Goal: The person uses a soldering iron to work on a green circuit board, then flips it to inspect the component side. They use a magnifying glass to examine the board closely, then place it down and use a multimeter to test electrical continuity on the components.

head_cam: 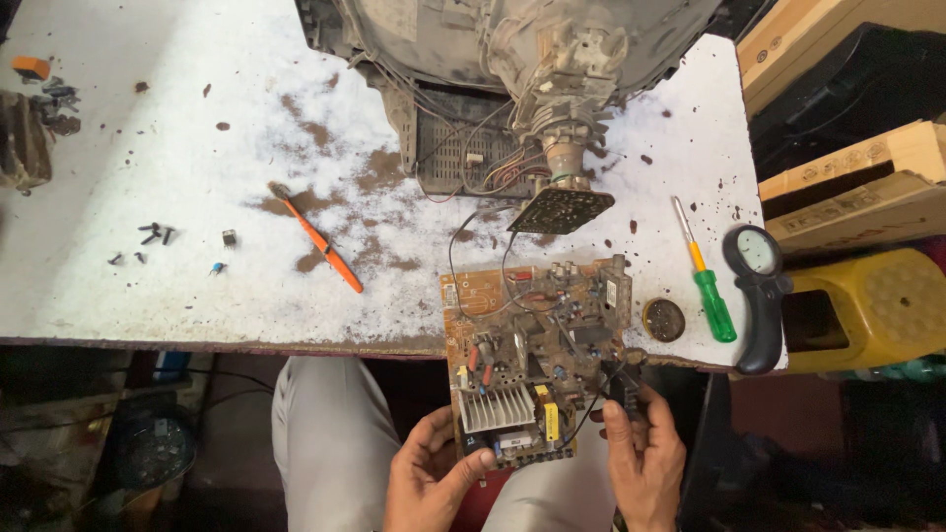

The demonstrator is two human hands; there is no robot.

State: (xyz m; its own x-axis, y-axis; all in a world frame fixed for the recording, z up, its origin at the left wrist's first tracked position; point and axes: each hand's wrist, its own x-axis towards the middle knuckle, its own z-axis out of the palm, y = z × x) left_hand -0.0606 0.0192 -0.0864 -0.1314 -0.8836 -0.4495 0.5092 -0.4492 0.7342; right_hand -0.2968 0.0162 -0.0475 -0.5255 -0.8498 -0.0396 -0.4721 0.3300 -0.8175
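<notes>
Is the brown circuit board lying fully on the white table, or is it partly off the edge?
Partly off. The brown circuit board overhangs the white table edge, left hand supporting its near end.

Single head-worn view, looking steeply down over the table's (pixel 148 158) near edge, lap below, close range

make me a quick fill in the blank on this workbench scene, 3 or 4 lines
1. The left hand grips the near edge of the brown ____ board.
2. The screwdriver right of the board has a ____ handle.
3. The right hand holds a ____ part at the board's right edge.
4. The brush on the white table has an ____ handle.

Missing words: circuit; green; black; orange
</notes>
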